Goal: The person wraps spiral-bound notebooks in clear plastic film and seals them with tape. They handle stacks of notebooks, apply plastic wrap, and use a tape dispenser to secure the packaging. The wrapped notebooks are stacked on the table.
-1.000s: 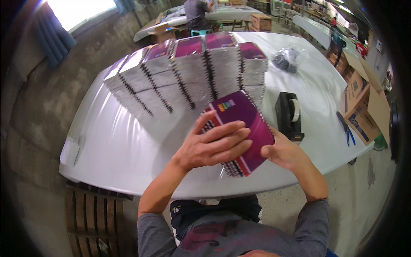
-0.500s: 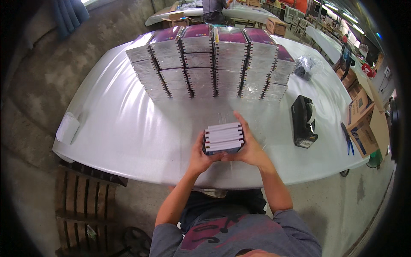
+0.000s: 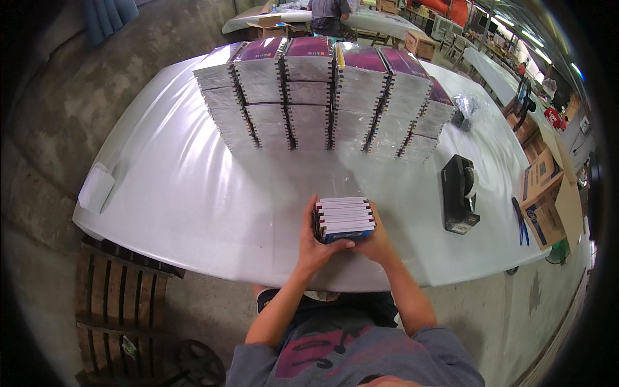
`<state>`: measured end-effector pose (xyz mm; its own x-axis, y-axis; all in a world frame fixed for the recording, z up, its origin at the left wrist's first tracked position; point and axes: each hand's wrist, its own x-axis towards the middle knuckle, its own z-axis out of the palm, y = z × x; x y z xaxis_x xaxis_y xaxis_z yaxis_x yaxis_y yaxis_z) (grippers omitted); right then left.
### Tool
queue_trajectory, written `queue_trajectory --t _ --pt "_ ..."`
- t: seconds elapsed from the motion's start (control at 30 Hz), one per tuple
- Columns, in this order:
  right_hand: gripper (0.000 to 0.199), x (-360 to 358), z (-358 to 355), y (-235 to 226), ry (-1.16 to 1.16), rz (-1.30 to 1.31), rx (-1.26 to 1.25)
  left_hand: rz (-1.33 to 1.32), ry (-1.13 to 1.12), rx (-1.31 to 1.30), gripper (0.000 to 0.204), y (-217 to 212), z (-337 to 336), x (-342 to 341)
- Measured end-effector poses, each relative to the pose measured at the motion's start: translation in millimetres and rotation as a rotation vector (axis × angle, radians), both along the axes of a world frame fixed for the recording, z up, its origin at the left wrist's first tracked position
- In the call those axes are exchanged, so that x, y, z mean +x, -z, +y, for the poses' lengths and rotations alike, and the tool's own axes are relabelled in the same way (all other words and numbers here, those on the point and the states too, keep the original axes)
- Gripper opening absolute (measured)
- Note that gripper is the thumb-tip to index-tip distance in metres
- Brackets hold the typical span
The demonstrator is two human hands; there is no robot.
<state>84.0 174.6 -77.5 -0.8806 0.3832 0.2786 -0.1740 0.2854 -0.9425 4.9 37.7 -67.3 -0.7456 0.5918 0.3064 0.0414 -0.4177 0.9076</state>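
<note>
Left hand (image 3: 313,249) and right hand (image 3: 379,242) pinch rectangular white-paged paper notebook stack (image 3: 344,217) from both sides, likely for alignment.

The books (image 3: 343,217) hide parts of the left hand (image 3: 313,248) and the right hand (image 3: 375,246) from us — beyond the books, we see a person (image 3: 327,17) and, farther left, a curtain (image 3: 108,20) cut off above.

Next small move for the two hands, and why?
Probably a gentle inward squeeze to square the bundle of notebooks: the left hand and right hand grip it from opposite sides, and its page edges show as separate white bands that even pressure might line up.
</note>
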Motion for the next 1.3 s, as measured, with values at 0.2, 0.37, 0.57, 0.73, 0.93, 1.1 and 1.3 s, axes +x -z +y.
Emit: queue_trajectory --t 0.2,0.37,0.57,0.73,0.93,1.1,1.3 --pt "0.085 2 -8 3 0.045 0.016 -0.095 -0.027 -0.119 -0.027 0.091 29 9 8" --pt "0.089 12 -8 -10 0.004 -0.036 -0.186 -0.045 -0.035 -0.014 0.094 10 2 5" --pt "0.085 4 -3 40 0.086 -0.058 -0.105 0.07 -0.175 -0.176 0.088 10 12 11" --pt "0.078 7 -11 20 0.175 0.041 0.142 0.119 -0.279 -0.264 0.081 6 14 15" --pt "0.078 8 -11 33 0.132 -0.02 -0.259 0.151 -0.302 -0.336 0.077 8 10 17" --pt "0.08 6 -10 24 0.142 0.006 -0.107 0.067 -0.275 -0.247 0.085 15 14 16" --pt "0.066 -11 1 -27 0.062 -0.216 -0.34 0.117 -0.106 -0.479 0.082 -35 13 -26"
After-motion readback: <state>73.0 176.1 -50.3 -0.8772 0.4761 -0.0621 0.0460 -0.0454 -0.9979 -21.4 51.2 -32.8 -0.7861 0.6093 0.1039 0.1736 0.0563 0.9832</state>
